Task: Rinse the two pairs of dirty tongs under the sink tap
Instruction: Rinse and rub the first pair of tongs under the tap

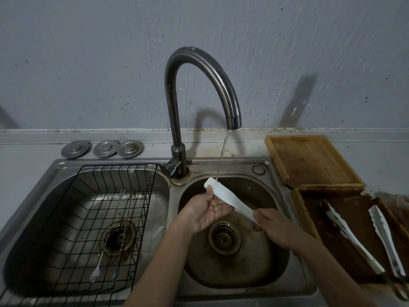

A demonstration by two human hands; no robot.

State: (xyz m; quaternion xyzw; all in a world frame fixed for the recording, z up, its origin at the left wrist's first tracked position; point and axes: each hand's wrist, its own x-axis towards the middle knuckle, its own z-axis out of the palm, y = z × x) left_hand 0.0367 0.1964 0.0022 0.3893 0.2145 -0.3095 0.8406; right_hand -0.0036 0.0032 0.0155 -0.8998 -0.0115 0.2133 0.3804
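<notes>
Right hand (274,227) grips the handle end of one pair of tongs (228,197), tip under the tap (221,89) stream above the right basin (239,273). Left hand (207,210) open, palm up, thumb touching them. Second tongs (354,235) lie on the wooden tray (303,216) right of the tap.

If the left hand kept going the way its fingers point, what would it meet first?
The left hand, palm up, points right, toward the tongs held by the right hand. It would likely meet the tongs first; its fingertips already seem beneath them, though depth is unclear.

We see from one head-worn camera, close above the sink (276,173), looking forward and down toward the wall (88,63).
</notes>
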